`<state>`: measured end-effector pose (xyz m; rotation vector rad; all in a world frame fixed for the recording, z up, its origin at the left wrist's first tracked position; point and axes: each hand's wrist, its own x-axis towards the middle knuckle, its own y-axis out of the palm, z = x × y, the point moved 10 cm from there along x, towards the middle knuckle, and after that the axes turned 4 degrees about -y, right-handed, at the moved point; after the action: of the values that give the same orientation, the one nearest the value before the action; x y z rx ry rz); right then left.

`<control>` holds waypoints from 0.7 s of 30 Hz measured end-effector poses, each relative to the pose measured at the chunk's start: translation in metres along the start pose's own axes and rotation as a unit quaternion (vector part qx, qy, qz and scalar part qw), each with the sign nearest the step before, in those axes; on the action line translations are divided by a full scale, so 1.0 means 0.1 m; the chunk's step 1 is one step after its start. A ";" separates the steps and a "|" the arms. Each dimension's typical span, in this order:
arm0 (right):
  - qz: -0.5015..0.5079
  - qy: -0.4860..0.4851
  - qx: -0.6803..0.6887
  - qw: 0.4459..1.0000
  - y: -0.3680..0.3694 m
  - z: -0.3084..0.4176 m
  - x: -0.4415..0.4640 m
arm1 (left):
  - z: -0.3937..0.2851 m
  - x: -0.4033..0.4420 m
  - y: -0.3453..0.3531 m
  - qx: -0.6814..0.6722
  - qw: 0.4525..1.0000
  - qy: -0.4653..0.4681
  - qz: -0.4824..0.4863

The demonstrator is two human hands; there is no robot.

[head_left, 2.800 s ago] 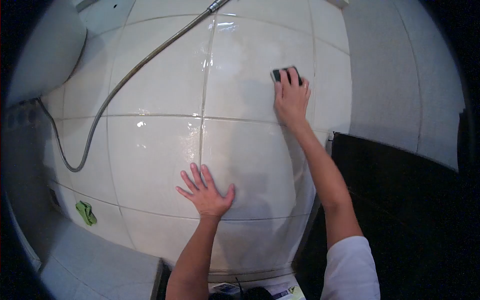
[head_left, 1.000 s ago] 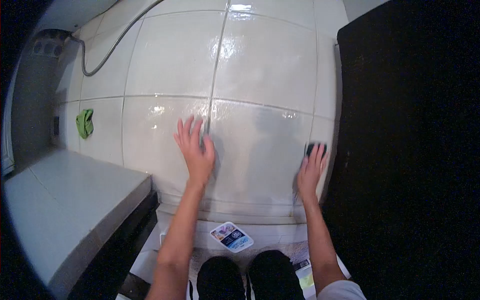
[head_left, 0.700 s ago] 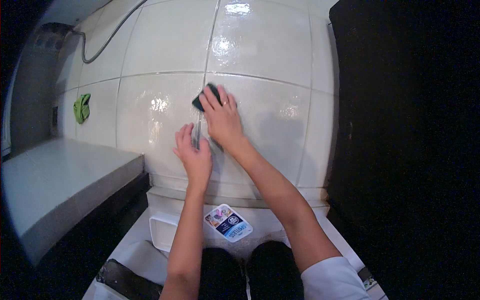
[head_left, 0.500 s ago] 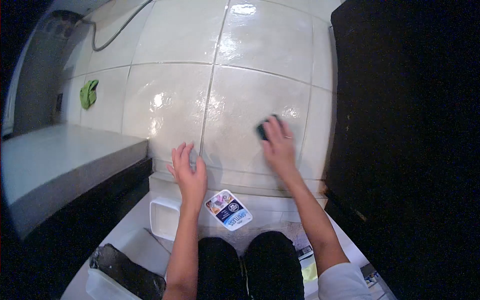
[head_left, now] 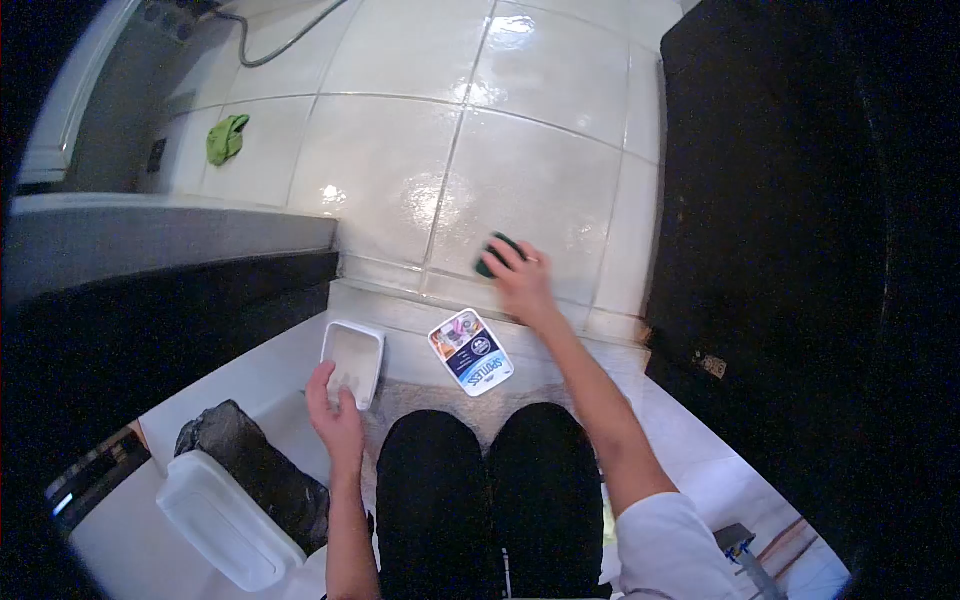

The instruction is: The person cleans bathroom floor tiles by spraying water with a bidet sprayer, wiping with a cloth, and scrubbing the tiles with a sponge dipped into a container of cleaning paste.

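On the wet tiled floor, my right hand [head_left: 527, 285] presses a dark green scouring pad [head_left: 494, 262] flat, its fingers over the pad. My left hand [head_left: 340, 425] is over the near left side of a small white tub [head_left: 372, 345], fingers apart and nothing held. Whether they touch its rim I cannot tell. A pale substance [head_left: 352, 355] covers the bottom of the tub. Between the two hands lies a white lid [head_left: 470, 352] with a printed "Spotless" label.
A green cloth [head_left: 226, 140] lies on the far left tiles, near a grey hose [head_left: 285, 48]. A low ledge [head_left: 200, 230] stands at left and a dark panel [head_left: 760, 200] at right. Beside my left arm are a black bag [head_left: 250, 470] and a translucent plastic container [head_left: 225, 530].
My left hand has moved back from above the tiles to the tub. With the scouring pad, my right hand has shifted nearer and left across the floor. The view has tilted down.
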<state>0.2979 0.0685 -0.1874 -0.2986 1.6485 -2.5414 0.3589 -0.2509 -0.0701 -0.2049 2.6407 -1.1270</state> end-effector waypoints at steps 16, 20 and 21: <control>0.134 -0.253 0.017 0.958 0.51 0.80 0.39 | 1.10 -0.34 -0.18 -0.118 0.966 -0.190 -0.133; 0.116 -0.215 0.026 0.969 0.80 1.30 1.12 | 1.18 -0.34 -0.24 -0.134 0.935 -0.282 -0.167; 0.121 -0.195 0.033 0.973 0.82 1.28 1.19 | 1.10 -0.27 -0.23 -0.134 0.939 -0.279 -0.152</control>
<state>0.2078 -0.1013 -0.1985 -0.5178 1.3586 -2.1825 0.4180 -0.3361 -0.1218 -0.8727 2.2696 -0.6421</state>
